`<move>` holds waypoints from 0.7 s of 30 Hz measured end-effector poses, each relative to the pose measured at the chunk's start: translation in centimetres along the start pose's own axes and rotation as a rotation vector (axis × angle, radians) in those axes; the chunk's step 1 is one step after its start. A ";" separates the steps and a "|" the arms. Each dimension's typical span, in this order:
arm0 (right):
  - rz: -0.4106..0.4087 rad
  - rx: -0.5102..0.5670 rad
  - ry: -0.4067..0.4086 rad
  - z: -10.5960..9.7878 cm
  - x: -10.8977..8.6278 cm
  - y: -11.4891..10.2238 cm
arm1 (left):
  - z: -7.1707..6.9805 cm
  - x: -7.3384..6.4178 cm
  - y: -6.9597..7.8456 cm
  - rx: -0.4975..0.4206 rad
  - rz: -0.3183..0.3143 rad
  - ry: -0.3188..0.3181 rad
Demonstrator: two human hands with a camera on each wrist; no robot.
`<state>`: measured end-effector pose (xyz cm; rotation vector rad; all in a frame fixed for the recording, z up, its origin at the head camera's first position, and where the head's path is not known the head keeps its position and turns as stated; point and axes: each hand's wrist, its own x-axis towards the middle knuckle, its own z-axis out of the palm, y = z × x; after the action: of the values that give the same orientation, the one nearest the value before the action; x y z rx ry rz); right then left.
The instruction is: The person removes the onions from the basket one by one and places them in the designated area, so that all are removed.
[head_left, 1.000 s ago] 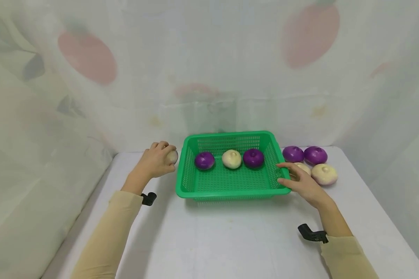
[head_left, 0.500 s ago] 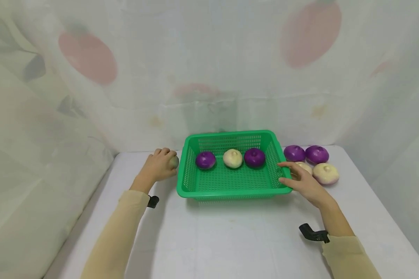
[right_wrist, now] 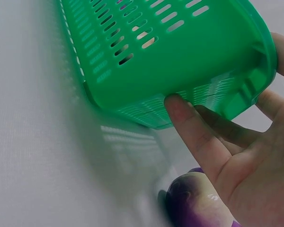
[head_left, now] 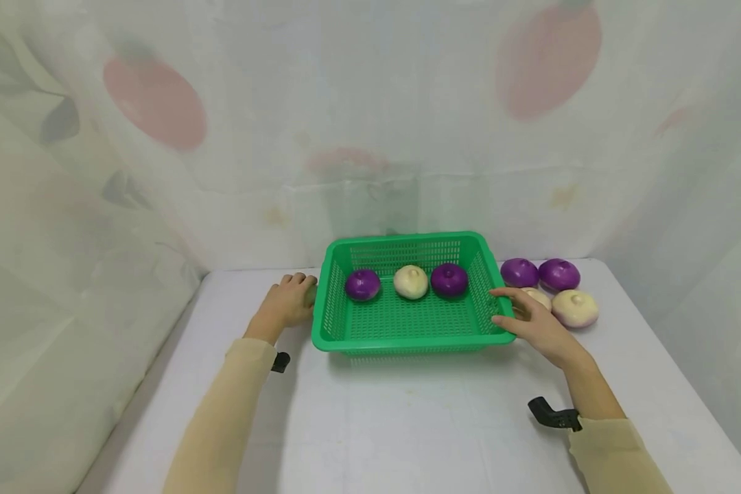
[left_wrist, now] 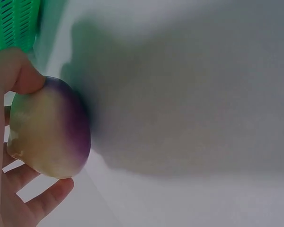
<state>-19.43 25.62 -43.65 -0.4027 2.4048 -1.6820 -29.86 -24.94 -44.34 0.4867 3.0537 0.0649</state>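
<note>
My left hand is at the outer left side of a green basket. Its thumb and fingers hold a cream-and-purple turnip, close over the tabletop in the left wrist view; the hand largely hides it from the head camera. My right hand grips the basket's right rim, with two digits reaching over the edge and other fingers against the outer wall. Inside the basket lie a purple turnip at the left, a cream one in the middle and a darker purple one at the right.
Right of the basket, several more turnips lie grouped on the white table, some purple side up, some cream side up. A patterned cloth curtain hangs behind the table's back edge, with more cloth at both sides.
My left hand has moved right and slightly down with the turnip, up beside the basket's left wall. The right hand and the basket stay practically where they were.
</note>
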 end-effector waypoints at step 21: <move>-0.003 0.000 0.009 0.1 0.0 -0.1 | -3.2 -1.4 -0.9 -0.069 -0.001 0.044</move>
<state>-19.35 25.51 -43.60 -0.4000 2.4113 -1.6888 -28.99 -26.32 -41.11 0.4855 3.0823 0.1820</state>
